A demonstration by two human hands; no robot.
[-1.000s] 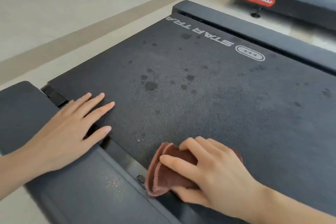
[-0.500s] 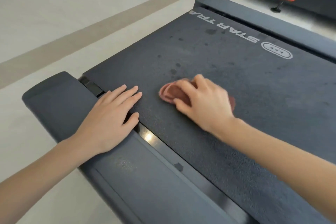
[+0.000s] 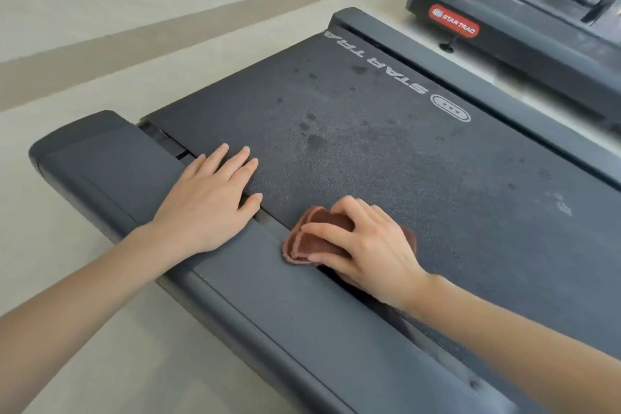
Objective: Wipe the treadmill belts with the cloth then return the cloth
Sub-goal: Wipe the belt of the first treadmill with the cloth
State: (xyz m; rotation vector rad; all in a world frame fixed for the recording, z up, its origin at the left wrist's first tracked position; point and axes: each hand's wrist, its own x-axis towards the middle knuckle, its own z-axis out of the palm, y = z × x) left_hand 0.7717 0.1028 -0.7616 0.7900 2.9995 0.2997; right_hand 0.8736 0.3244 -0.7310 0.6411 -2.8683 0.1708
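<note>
Cloth [image 3: 319, 247] under right hand [image 3: 373, 250], at belt [image 3: 369, 151] edge; left hand [image 3: 205, 205] flat

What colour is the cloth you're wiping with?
Reddish brown, plain; the cloth shows best in the head view.

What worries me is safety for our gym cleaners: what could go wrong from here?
The cloth sits at the edge of the belt over the gap beside the side rail; a fold, or fingertips of the right hand, might snag there. The left hand rests flat across that gap; if the belt shifts, fingers could get pinched. Dark spots farther up the belt might be missed.
</note>
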